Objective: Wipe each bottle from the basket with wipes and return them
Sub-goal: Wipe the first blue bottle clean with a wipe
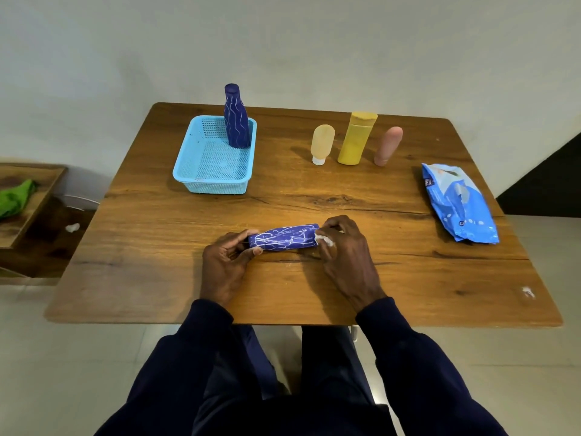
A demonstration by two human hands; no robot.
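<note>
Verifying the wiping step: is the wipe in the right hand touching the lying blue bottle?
Touching. The head view shows the right hand holding the wipe against the end of the lying blue bottle, no gap between.

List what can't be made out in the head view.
Head view:
Left end of the lying blue bottle: covered by the grip of the left hand.
The wipe: mostly hidden under the right hand; only a white scrap shows.
Print on the wipes pack: too small to read.
</note>
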